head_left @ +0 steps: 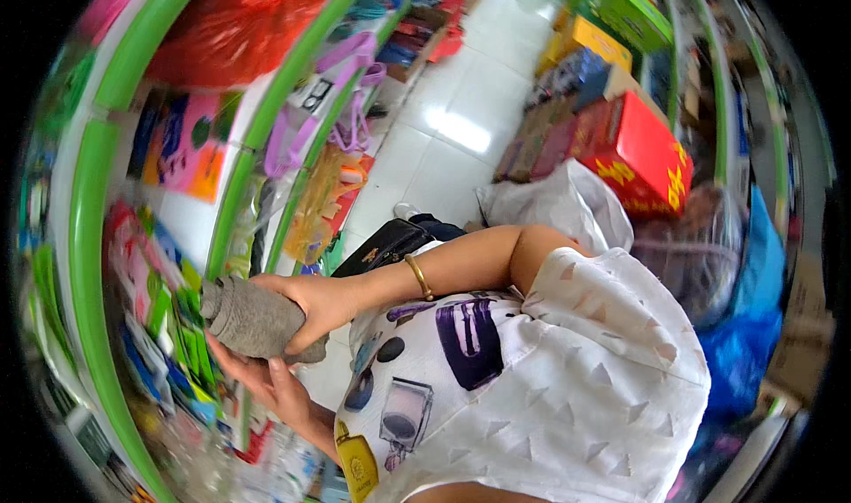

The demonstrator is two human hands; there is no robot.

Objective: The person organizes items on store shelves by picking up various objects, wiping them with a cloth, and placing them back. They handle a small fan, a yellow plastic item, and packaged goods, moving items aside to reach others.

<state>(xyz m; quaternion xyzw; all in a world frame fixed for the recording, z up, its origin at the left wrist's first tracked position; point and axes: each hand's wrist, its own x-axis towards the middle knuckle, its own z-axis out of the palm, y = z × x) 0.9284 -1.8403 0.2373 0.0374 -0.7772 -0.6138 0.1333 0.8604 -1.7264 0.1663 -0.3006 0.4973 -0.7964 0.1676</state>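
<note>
A grey rolled-up cloth (253,319) is held up in front of the shelving at the left. My right hand (306,306), with a gold bangle on its wrist, is wrapped round the roll from above, the thumb along its near side. Just under the roll, my left hand (270,386) has its fingers stretched out along the lower side. Whether the left palm bears any of the weight cannot be seen. Behind the roll, colourful packets (186,326) fill a shelf.
Green-edged shelves (93,210) rise close at the left, with a red plastic bag (248,24) above. A black bag (386,246) hangs by my waist. Across the white-tiled aisle (425,162) stand a red box (634,153), a white sack (558,202) and blue bags (740,352).
</note>
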